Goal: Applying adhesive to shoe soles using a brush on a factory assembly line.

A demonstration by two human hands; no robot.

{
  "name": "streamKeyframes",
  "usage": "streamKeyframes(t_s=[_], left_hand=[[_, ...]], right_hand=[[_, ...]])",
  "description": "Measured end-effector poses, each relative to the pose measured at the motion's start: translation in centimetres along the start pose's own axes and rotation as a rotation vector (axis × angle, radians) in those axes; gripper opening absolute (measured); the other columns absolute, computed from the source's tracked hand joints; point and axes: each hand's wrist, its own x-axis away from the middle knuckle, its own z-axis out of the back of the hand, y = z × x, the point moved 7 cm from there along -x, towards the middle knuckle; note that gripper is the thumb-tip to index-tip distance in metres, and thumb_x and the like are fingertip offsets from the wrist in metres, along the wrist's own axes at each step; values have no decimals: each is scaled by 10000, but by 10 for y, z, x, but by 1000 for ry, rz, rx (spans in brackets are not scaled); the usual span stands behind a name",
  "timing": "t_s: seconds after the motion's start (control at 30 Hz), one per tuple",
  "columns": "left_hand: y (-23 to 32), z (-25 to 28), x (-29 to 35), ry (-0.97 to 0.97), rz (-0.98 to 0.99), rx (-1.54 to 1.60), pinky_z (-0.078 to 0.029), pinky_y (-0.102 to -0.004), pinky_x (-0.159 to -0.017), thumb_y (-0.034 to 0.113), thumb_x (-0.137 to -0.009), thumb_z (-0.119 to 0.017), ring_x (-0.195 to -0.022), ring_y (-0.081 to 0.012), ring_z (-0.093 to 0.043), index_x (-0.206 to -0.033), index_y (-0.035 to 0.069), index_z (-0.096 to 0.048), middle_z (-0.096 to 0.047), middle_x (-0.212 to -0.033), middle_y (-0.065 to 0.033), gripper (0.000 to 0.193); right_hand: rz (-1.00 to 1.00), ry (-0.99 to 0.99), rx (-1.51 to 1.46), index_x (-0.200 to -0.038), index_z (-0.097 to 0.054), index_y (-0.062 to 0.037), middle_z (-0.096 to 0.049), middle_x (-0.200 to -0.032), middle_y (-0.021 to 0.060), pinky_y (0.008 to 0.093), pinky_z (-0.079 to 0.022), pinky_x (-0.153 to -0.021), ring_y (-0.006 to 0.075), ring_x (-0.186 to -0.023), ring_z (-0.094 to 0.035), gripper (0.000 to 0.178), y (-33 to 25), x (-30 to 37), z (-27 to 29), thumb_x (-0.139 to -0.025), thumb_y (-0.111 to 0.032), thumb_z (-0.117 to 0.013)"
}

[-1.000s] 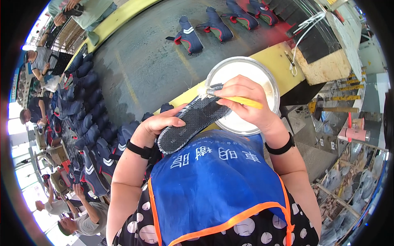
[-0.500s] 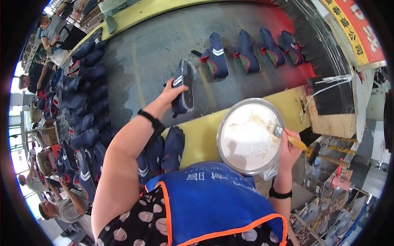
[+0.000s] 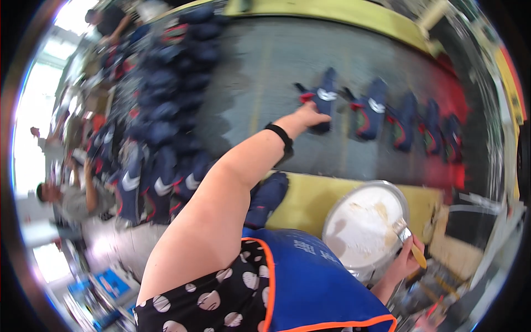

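Observation:
My left hand (image 3: 311, 114) reaches out over the dark belt and grips the end of a navy shoe (image 3: 327, 95) with white stripes and a red-edged opening. The shoe lies on its side on the belt, at the left end of a row of similar navy shoes (image 3: 371, 109). My right hand (image 3: 408, 259) holds a brush (image 3: 418, 257) with a yellow handle and a pale metal band. Its bristles are over a round metal bowl (image 3: 332, 212) of white paste and appear to touch the paste near the right side.
Many navy shoes (image 3: 166, 83) crowd the belt's left side. A yellow ledge (image 3: 301, 202) runs along the near edge; another shoe (image 3: 266, 199) lies there by my left arm. Red light falls on the belt's right end. Other people (image 3: 83, 193) are at the left.
My left hand has carried the shoe from above the belt down onto it, beside the row. The shoe's sole no longer faces me. The view has swung left; my right hand still holds the brush.

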Motion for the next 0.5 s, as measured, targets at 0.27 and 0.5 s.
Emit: streamKeyframes(t_s=[0.27, 0.5], left_hand=[[6, 201, 194, 423, -7, -719, -532, -457, -934, 424, -740, -791, -1125, -367, -639, -1330, 174, -642, -610, -1357, -167, 658], [57, 389, 324, 1208, 203, -1445, -547, -466, -927, 176, -895, -652, -1142, -315, -636, -1138, 114, -710, -628, -1211, -135, 258]], right_hand=[[232, -200, -104, -1093, -631, 73, -650, -1017, 119, 300, -509, -855, 168, -926, -627, 164, -63, -7, -62, -1014, -71, -620], [211, -187, -131, -1096, -638, 76, -651, -1022, 104, 276, -516, -831, 150, -910, -626, 161, -71, 17, -76, -1005, -57, -636]])
